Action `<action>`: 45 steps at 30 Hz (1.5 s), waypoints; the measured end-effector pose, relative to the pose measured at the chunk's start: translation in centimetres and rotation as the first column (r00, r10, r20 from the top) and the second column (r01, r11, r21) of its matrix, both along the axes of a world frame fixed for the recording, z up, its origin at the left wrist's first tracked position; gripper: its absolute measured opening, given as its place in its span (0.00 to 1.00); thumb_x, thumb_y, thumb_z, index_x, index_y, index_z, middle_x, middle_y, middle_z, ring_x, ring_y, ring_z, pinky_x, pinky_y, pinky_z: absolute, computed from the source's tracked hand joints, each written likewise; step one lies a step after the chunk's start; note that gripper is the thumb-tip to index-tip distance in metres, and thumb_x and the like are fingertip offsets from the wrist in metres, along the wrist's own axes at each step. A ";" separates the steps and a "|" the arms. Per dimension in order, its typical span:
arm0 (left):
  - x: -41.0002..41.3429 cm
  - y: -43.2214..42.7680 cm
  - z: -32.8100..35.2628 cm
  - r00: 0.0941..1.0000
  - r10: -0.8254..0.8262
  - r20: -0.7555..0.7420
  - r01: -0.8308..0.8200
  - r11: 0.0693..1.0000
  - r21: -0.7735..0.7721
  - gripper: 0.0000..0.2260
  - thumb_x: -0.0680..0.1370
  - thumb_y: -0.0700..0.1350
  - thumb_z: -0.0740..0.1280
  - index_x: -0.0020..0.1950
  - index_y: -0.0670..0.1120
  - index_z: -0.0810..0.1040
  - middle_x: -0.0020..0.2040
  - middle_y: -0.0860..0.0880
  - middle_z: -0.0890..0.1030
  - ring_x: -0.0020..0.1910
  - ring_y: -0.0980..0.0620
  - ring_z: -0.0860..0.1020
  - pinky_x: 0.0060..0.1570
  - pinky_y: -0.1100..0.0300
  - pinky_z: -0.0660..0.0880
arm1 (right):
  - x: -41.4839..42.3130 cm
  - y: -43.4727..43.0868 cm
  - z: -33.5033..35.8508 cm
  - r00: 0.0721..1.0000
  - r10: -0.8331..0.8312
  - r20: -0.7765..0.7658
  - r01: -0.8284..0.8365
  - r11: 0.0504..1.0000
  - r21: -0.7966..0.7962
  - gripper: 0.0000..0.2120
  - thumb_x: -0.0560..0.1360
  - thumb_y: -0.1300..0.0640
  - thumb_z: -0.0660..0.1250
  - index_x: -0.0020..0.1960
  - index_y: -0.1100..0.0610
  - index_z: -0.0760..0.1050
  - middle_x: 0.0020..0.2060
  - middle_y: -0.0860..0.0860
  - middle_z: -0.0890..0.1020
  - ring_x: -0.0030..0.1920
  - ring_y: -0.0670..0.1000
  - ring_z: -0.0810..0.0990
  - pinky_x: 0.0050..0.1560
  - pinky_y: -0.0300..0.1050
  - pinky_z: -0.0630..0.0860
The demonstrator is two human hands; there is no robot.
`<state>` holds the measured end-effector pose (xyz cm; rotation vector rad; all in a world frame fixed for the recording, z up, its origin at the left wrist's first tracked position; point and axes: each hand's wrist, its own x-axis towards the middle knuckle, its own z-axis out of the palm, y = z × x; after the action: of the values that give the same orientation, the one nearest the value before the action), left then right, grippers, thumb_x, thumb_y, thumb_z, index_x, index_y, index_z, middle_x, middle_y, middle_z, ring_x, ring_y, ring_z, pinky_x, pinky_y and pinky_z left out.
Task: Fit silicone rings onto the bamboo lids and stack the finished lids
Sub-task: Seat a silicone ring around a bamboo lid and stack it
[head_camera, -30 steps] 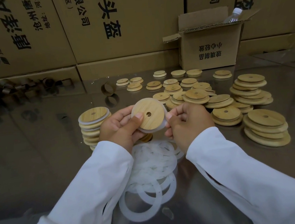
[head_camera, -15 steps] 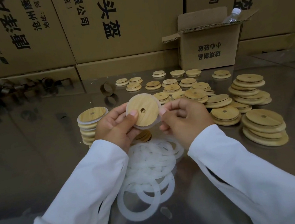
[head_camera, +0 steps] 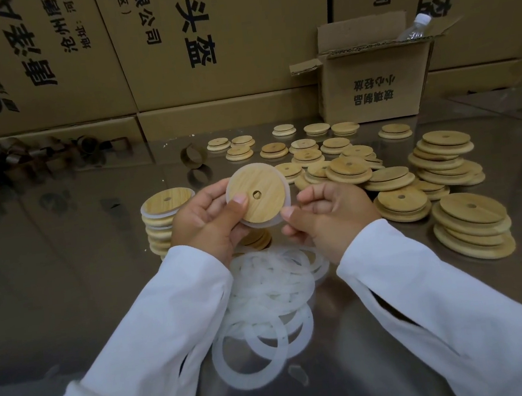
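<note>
A round bamboo lid (head_camera: 263,184) with a small centre hole is held up over the table, a translucent silicone ring (head_camera: 257,223) showing around its rim. My left hand (head_camera: 210,223) grips the lid, thumb on its face. My right hand (head_camera: 326,213) pinches the ring's lower right edge. To the left stands a stack of ringed lids (head_camera: 161,222). A pile of loose white silicone rings (head_camera: 271,297) lies on the table under my wrists. Bare bamboo lids (head_camera: 350,168) lie scattered and stacked to the right, with taller piles (head_camera: 472,225) nearer me.
The table top (head_camera: 68,285) is shiny metal. Large cardboard cartons (head_camera: 203,41) wall the back. An open small carton (head_camera: 374,87) with a plastic bottle (head_camera: 413,29) stands at back right. Dark metal bands (head_camera: 194,155) lie at back left.
The lid has moved slightly up and left between my hands and now faces me more squarely. The ring sits further around its rim.
</note>
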<state>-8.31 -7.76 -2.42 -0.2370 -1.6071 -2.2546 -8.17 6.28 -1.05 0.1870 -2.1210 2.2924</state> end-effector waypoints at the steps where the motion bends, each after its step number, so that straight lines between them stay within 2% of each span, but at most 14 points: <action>1: 0.0 0.0 0.0 1.000 0.001 -0.007 -0.001 1.000 -0.005 0.08 0.73 0.35 0.64 0.51 0.42 0.76 0.40 0.48 0.85 0.42 0.51 0.83 0.37 0.61 0.80 | 0.0 0.1 0.0 1.000 -0.002 0.010 0.002 1.000 -0.032 0.11 0.70 0.68 0.70 0.39 0.56 0.70 0.26 0.48 0.79 0.23 0.41 0.78 0.28 0.33 0.76; 5: -0.1 -0.1 -0.2 1.000 0.000 -0.007 0.000 1.000 -0.014 0.09 0.72 0.35 0.65 0.51 0.42 0.77 0.41 0.48 0.85 0.43 0.50 0.83 0.36 0.62 0.79 | 0.0 0.1 0.0 1.000 -0.002 0.015 0.003 0.999 -0.033 0.12 0.70 0.69 0.69 0.39 0.56 0.70 0.29 0.51 0.79 0.23 0.42 0.77 0.29 0.34 0.77; 9: -0.2 -0.1 -0.4 1.000 0.004 0.013 -0.004 1.000 -0.017 0.09 0.70 0.37 0.66 0.49 0.44 0.78 0.41 0.49 0.85 0.43 0.51 0.83 0.36 0.62 0.79 | -0.1 -0.1 -0.3 0.997 -0.028 -0.073 0.041 0.982 0.183 0.12 0.72 0.66 0.69 0.38 0.52 0.68 0.34 0.51 0.79 0.28 0.43 0.79 0.41 0.43 0.80; 12: -0.2 -0.1 -0.5 1.000 0.008 0.021 -0.007 1.000 -0.030 0.08 0.72 0.36 0.65 0.49 0.44 0.78 0.41 0.50 0.85 0.44 0.51 0.83 0.36 0.62 0.79 | -0.3 -0.2 -0.3 0.991 -0.047 -0.128 0.079 0.964 0.255 0.13 0.71 0.65 0.69 0.36 0.51 0.68 0.35 0.51 0.79 0.36 0.51 0.81 0.49 0.53 0.80; 15: -0.1 -0.1 -0.3 1.000 -0.006 0.017 0.007 0.999 -0.031 0.08 0.73 0.35 0.65 0.50 0.44 0.77 0.41 0.50 0.85 0.44 0.51 0.83 0.36 0.63 0.79 | -0.2 -0.1 -0.3 0.992 -0.053 -0.117 0.076 0.977 0.200 0.13 0.70 0.65 0.71 0.36 0.52 0.69 0.31 0.50 0.79 0.33 0.49 0.81 0.48 0.55 0.80; 19: 0.1 0.0 -0.1 1.000 0.030 0.002 -0.030 0.997 -0.069 0.09 0.73 0.35 0.65 0.51 0.43 0.77 0.42 0.49 0.85 0.45 0.49 0.83 0.37 0.61 0.80 | -0.2 0.1 -0.3 0.991 -0.064 -0.114 0.082 0.984 0.160 0.13 0.69 0.65 0.71 0.37 0.52 0.70 0.32 0.51 0.80 0.38 0.54 0.82 0.49 0.56 0.80; 23: 0.2 0.1 0.0 0.998 0.060 0.005 -0.059 0.997 -0.045 0.08 0.73 0.35 0.65 0.50 0.44 0.77 0.44 0.46 0.84 0.44 0.49 0.83 0.39 0.59 0.80 | -0.3 0.1 -0.3 0.994 -0.051 -0.097 0.063 0.989 0.130 0.13 0.69 0.65 0.71 0.37 0.53 0.69 0.28 0.49 0.80 0.33 0.52 0.81 0.48 0.54 0.79; 26: 0.2 0.1 0.1 0.997 0.069 0.018 -0.068 0.997 -0.046 0.08 0.73 0.35 0.65 0.50 0.44 0.77 0.46 0.45 0.83 0.45 0.49 0.83 0.39 0.59 0.80 | -0.3 0.0 -0.4 0.994 -0.051 -0.097 0.063 0.991 0.117 0.13 0.69 0.65 0.71 0.37 0.53 0.69 0.28 0.49 0.80 0.33 0.52 0.81 0.48 0.54 0.79; 32: 0.1 0.1 -0.1 0.996 0.060 0.063 -0.057 0.997 -0.047 0.08 0.73 0.36 0.66 0.49 0.45 0.77 0.46 0.46 0.83 0.45 0.48 0.83 0.39 0.60 0.80 | -0.2 0.0 -0.5 0.981 -0.093 -0.170 0.111 0.989 0.100 0.14 0.70 0.67 0.70 0.36 0.53 0.68 0.29 0.47 0.80 0.30 0.45 0.81 0.43 0.46 0.78; 36: 0.3 0.2 0.1 0.997 0.061 0.057 -0.059 0.998 -0.030 0.10 0.69 0.39 0.68 0.49 0.45 0.78 0.45 0.46 0.84 0.46 0.47 0.83 0.39 0.59 0.80 | -0.3 0.2 -0.6 0.983 -0.083 -0.161 0.100 0.990 0.103 0.14 0.69 0.65 0.72 0.37 0.53 0.68 0.28 0.48 0.80 0.35 0.52 0.81 0.49 0.53 0.79; 39: 0.7 0.0 0.7 0.983 0.182 -0.015 -0.183 0.980 -0.079 0.14 0.64 0.43 0.75 0.48 0.49 0.79 0.47 0.47 0.83 0.48 0.47 0.82 0.39 0.58 0.80 | -0.3 0.2 -0.5 0.988 -0.071 -0.140 0.082 0.994 0.075 0.14 0.67 0.61 0.74 0.38 0.53 0.69 0.31 0.50 0.80 0.35 0.53 0.81 0.46 0.50 0.78; 41: 1.1 -0.5 1.5 0.945 0.316 -0.087 -0.323 0.943 -0.082 0.11 0.66 0.43 0.74 0.46 0.54 0.80 0.47 0.50 0.83 0.49 0.48 0.82 0.41 0.57 0.79 | -0.3 0.2 -0.5 0.989 -0.074 -0.132 0.083 0.994 0.068 0.13 0.67 0.60 0.74 0.38 0.52 0.69 0.30 0.50 0.79 0.32 0.50 0.81 0.41 0.45 0.77; 43: 1.5 -1.3 2.4 0.861 0.482 -0.159 -0.497 0.865 -0.065 0.10 0.70 0.42 0.73 0.48 0.54 0.80 0.47 0.53 0.83 0.49 0.54 0.82 0.43 0.60 0.79 | -0.3 0.2 -0.4 0.989 -0.078 -0.124 0.089 0.993 0.080 0.12 0.68 0.60 0.74 0.39 0.52 0.69 0.30 0.49 0.79 0.31 0.49 0.81 0.38 0.43 0.75; 45: 1.8 -2.0 3.2 0.736 0.643 -0.211 -0.664 0.746 -0.044 0.10 0.72 0.42 0.71 0.53 0.50 0.78 0.46 0.56 0.81 0.47 0.61 0.81 0.42 0.68 0.77 | -0.3 0.2 -0.4 0.989 -0.076 -0.123 0.091 0.989 0.117 0.11 0.69 0.59 0.73 0.40 0.52 0.70 0.30 0.49 0.79 0.33 0.49 0.81 0.39 0.42 0.75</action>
<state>-6.51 -9.78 0.74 0.0933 -1.4257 -1.5458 -8.51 6.53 -1.48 0.2253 -2.1673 2.0536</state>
